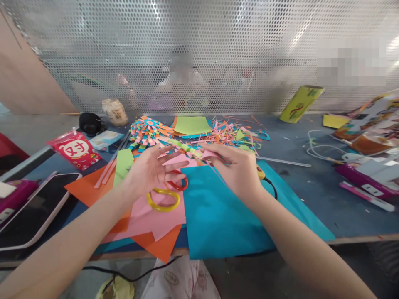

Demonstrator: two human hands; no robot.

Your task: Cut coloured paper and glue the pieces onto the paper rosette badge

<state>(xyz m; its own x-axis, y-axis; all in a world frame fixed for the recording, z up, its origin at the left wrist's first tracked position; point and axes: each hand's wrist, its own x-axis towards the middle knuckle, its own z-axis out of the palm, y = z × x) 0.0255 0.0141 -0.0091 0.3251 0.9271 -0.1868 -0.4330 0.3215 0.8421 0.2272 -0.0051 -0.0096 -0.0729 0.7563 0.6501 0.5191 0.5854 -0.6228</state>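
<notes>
My left hand [151, 170] is open, palm up and fingers spread, above pink paper [146, 220]. My right hand [235, 168] is closed, thumb and fingers pinching the end of a narrow fringed paper strip [187, 148], green with other colours. Below the left hand lie scissors [163, 201] with a yellow and a red handle loop, their blades hidden. Under the right hand is a blue paper sheet [218, 211]. A yellow tool [261, 173] with a black cord is partly hidden behind the right wrist. A multicoloured fringed paper flower [149, 128] sits beyond my left hand.
Paper scraps [230, 133] are heaped at the back, beside green sheets [191, 124]. Left are a phone [34, 207] and a red packet [75, 150]. Right are a yellow cylinder [301, 104], a purple power strip [364, 182] and a pen [366, 196]. Perforated metal stands behind.
</notes>
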